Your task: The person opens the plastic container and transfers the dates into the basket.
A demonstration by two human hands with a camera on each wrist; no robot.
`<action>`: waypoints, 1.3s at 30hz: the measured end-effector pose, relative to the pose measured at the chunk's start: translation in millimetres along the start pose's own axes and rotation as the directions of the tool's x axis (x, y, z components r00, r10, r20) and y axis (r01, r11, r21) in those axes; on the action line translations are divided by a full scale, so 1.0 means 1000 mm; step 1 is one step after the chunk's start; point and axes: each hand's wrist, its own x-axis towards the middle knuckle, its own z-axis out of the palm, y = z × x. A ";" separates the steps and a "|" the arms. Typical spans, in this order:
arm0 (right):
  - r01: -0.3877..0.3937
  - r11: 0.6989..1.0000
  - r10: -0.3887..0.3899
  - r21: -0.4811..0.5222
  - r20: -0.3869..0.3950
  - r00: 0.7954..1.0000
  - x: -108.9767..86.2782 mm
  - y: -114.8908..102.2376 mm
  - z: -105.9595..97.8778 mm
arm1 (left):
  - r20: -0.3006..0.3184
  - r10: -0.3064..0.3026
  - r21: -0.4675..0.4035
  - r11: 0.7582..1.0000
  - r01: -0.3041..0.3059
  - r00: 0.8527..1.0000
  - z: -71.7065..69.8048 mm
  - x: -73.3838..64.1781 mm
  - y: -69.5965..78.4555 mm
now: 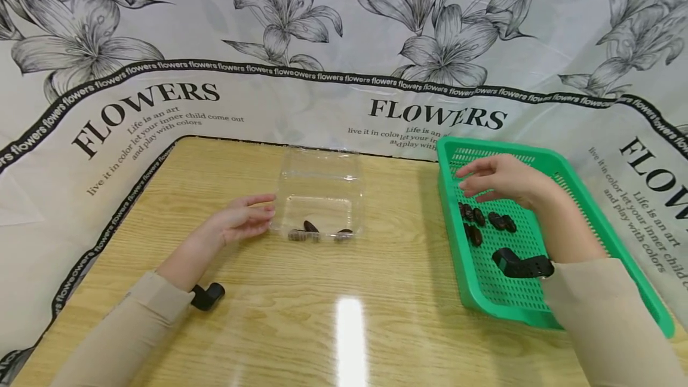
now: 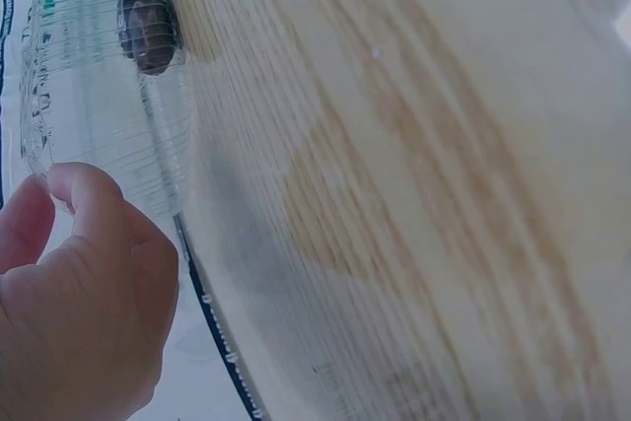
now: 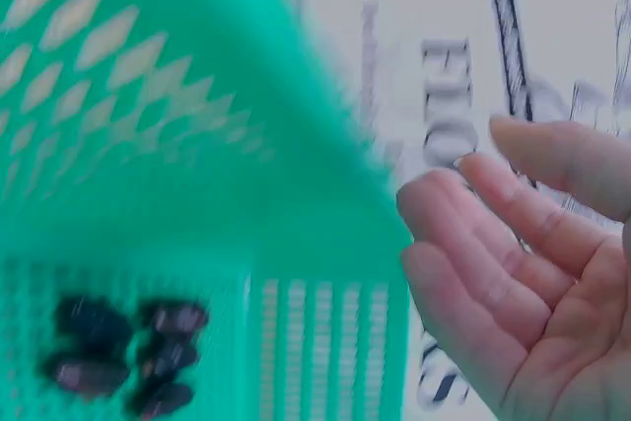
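A clear plastic box (image 1: 317, 187) with its lid raised stands on the table. Several dark brown dates (image 1: 310, 227) lie along its near side, and two show through the ribbed wall (image 2: 148, 22) in the left wrist view. At the left edge of this box, my left hand (image 1: 244, 220) pinches the plastic between thumb and fingers. My right hand (image 1: 500, 178) hovers over the left part of a green basket (image 1: 464, 297), its fingers loosely bent and holding nothing. Below that hand, several dates (image 1: 502, 221) rest on the basket floor, also seen as dark dates (image 3: 94, 342) in the right wrist view.
The wood-grain table (image 1: 279, 321) carries both containers, with bare surface between them and in front. A white cloth (image 1: 301, 100) printed with flowers and lettering hangs behind and at the sides. Black bands (image 1: 521, 264) sit on both wrists.
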 end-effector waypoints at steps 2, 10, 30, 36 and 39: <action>0.035 0.999 -0.035 0.017 0.021 0.999 0.004 -0.014 0.008 | -0.004 0.000 -0.003 1.000 0.000 1.000 0.000 0.000 0.000; 0.176 0.984 -0.168 -0.019 0.214 0.962 0.037 -0.054 0.054 | -0.009 -0.001 -0.008 1.000 0.001 1.000 -0.001 0.000 0.000; 0.393 0.834 -0.207 -0.388 0.440 0.874 0.104 -0.086 0.163 | -0.010 -0.002 -0.007 1.000 0.002 1.000 -0.002 0.002 -0.001; 0.443 0.648 -0.123 -0.619 0.490 0.863 0.111 -0.094 0.185 | -0.021 0.001 -0.009 1.000 -0.001 1.000 -0.003 0.002 -0.001; 0.415 0.630 -0.079 -0.656 0.477 0.875 0.115 -0.093 0.192 | -0.025 0.001 -0.009 1.000 -0.001 1.000 -0.003 0.002 -0.001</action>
